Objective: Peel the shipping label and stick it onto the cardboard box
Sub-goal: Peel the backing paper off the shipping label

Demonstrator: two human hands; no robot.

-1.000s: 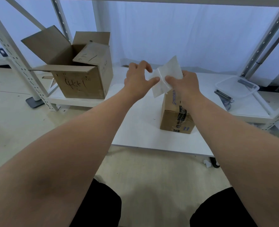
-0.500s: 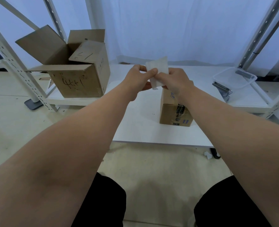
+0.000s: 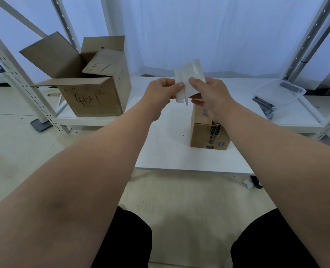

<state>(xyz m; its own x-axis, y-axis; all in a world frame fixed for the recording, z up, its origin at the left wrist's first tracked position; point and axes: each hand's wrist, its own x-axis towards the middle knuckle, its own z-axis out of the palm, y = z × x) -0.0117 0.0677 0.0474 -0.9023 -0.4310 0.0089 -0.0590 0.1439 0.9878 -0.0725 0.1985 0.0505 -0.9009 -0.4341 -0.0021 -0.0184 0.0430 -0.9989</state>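
Label [image 3: 189, 78]: white sheet held in the air at 12 o'clock, pinched from both sides, right above the far end of the box; its lower edge shows two layers splitting apart.
Left hand [image 3: 160, 93]: closed, thumb and forefinger pinching the label's left lower strip.
Right hand [image 3: 210, 93]: closed, thumb on the front of the label, fingers behind it.
Box [image 3: 206, 130]: small taped carton standing on the table [image 3: 166, 155] at 1 o'clock, partly hidden under the right wrist; nothing stuck on it yet, as far as shows.
Step, as I judge: backing coming off, still early.
Risk, tearing: the split edge looks ragged; pulling sideways rather than along the sheet could rip the label.
Risk, folding: a freed sticky face may curl onto itself or onto a fingertip, since both grips sit close together.
Risk, bad placement: the box is light and unheld; pressing down one-handed could shove it or leave the label crooked or wrinkled.
Open box [image 3: 90, 86]: at 10 o'clock on the shelf, well apart, no hazard.
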